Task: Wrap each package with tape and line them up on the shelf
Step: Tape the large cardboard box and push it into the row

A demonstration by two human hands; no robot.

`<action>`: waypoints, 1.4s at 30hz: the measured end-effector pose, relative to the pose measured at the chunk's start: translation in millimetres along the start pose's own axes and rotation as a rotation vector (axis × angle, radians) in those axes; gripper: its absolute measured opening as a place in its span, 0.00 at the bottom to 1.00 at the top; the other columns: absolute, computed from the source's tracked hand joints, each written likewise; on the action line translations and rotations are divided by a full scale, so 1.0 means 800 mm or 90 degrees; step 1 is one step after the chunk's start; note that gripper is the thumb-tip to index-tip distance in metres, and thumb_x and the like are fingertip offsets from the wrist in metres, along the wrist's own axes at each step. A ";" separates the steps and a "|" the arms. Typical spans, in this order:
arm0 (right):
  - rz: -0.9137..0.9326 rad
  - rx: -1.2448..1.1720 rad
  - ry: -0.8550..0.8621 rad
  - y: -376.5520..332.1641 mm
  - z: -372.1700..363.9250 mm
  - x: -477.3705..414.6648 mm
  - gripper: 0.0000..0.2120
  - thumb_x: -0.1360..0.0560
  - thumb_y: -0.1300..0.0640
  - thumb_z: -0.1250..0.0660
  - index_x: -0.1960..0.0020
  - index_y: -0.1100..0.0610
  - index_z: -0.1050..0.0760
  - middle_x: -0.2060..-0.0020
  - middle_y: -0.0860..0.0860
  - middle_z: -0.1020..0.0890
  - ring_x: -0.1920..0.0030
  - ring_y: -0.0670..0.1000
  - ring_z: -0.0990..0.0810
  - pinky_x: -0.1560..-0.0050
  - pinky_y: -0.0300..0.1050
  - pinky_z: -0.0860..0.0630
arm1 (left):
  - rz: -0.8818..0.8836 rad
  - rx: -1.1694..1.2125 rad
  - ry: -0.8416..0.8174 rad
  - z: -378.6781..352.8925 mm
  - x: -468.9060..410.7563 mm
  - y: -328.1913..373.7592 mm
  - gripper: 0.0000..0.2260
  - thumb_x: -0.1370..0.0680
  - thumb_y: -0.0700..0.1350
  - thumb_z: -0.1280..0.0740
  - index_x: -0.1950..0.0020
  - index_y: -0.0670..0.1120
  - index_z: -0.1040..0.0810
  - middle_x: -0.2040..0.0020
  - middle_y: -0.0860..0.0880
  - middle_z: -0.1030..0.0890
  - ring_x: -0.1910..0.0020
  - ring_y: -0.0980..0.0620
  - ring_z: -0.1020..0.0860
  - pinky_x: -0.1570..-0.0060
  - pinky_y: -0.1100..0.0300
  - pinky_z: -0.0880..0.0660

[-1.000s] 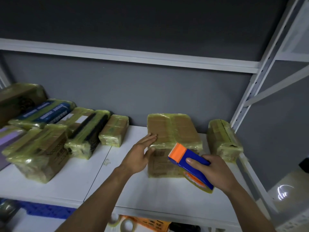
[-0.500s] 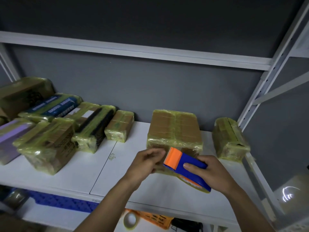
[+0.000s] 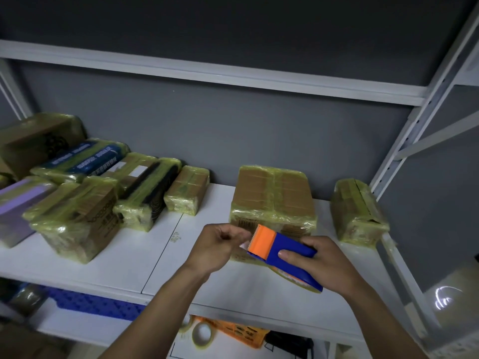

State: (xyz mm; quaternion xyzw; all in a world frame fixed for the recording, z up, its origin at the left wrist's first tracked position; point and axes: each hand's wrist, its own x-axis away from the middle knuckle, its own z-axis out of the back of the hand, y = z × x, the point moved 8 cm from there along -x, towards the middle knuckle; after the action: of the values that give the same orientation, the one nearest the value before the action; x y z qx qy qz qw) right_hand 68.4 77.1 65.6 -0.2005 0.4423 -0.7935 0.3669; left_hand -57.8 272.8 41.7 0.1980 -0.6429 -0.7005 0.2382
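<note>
The large package, a brown carton wound with yellowish clear tape, lies on the white shelf; all places here are given from it. Directly in front of its near edge the right hand grips a tape dispenser, which has a blue body and an orange toothed head. The thumb presses on the blue side and the other fingers go around the far side. The orange head points left, toward the left hand, which is just in front of the package's near left corner. The fingers of this hand are curled and their tips come together close to the toothed edge. A pale strip of tape shows between them and the dispenser, but I cannot tell if they really pinch it.

To the right of the large package, with a gap, a smaller wrapped package stands near the shelf post. To the left, also with a gap, lies a small wrapped box, and beyond it a group of wrapped packages lies close together. Lower than the large package, under the shelf, a tape roll and an orange box are visible.
</note>
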 end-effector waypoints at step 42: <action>-0.134 0.591 0.109 -0.111 0.028 -0.108 0.35 0.43 0.21 0.27 0.58 0.49 0.29 0.65 0.44 0.23 0.66 0.45 0.24 0.68 0.41 0.30 | 0.134 0.224 0.220 0.055 -0.104 -0.115 0.04 0.25 0.46 0.23 0.53 0.48 0.16 0.52 0.54 0.14 0.50 0.56 0.18 0.54 0.66 0.27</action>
State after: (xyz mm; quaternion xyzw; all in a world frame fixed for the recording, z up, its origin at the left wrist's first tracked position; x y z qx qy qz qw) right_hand 103.2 160.6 153.0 0.0069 0.0476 -0.9535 0.2976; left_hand -23.7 362.7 -47.7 0.2852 -0.7217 -0.5050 0.3779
